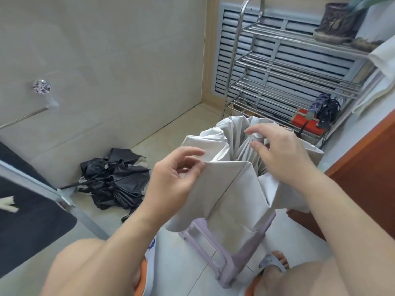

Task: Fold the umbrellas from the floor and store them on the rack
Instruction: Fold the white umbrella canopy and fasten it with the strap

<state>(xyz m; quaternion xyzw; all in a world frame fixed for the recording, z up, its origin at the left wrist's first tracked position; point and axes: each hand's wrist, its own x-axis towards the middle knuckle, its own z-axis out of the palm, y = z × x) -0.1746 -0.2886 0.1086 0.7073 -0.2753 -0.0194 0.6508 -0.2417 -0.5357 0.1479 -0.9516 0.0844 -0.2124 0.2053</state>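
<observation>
A silver-grey umbrella (pixel 226 189) hangs half collapsed in front of me, its cloth in loose pleats. My left hand (pixel 177 174) pinches a fold of its cloth at the near edge. My right hand (pixel 282 152) is over the middle of the canopy, thumb and forefinger around the small white tip of the umbrella. A black umbrella (pixel 115 180) lies crumpled on the floor by the wall to the left. The steel rack (pixel 286 67) stands at the back right, and its bottom shelf holds a folded purple-and-black umbrella (pixel 322 105).
A lilac plastic stool (pixel 226 251) stands under the grey umbrella between my knees. On the rack sit a red box (pixel 307 124) below and dark boots (pixel 337 22) on top. A brown cabinet (pixel 369 178) is at the right, a tiled wall at the left.
</observation>
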